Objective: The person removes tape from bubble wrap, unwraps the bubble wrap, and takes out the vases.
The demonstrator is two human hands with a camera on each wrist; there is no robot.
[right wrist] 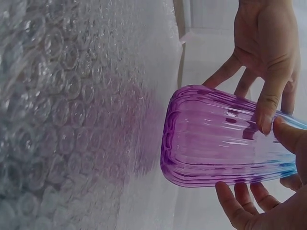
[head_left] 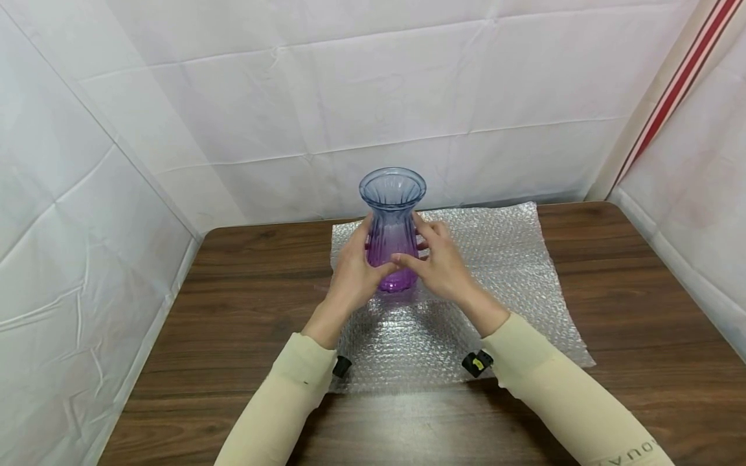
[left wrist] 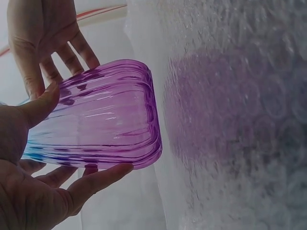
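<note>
A ribbed glass vase (head_left: 394,226), blue at its flared rim and purple at its base, stands upright between both hands. My left hand (head_left: 354,268) grips its left side, and my right hand (head_left: 441,262) holds the right side. The thumbs meet across the front of the glass, while the other fingers curve around its sides. In the left wrist view the purple base of the vase (left wrist: 115,110) hangs just above the bubble wrap (left wrist: 240,105). The right wrist view shows the same small gap between the vase (right wrist: 216,139) and the sheet.
Under the vase a sheet of bubble wrap (head_left: 501,272) lies flat on the dark wooden table (head_left: 250,336), reaching its back edge. White cloth walls (head_left: 373,90) rise behind and at both sides. Red stripes (head_left: 678,90) run down the right rear corner.
</note>
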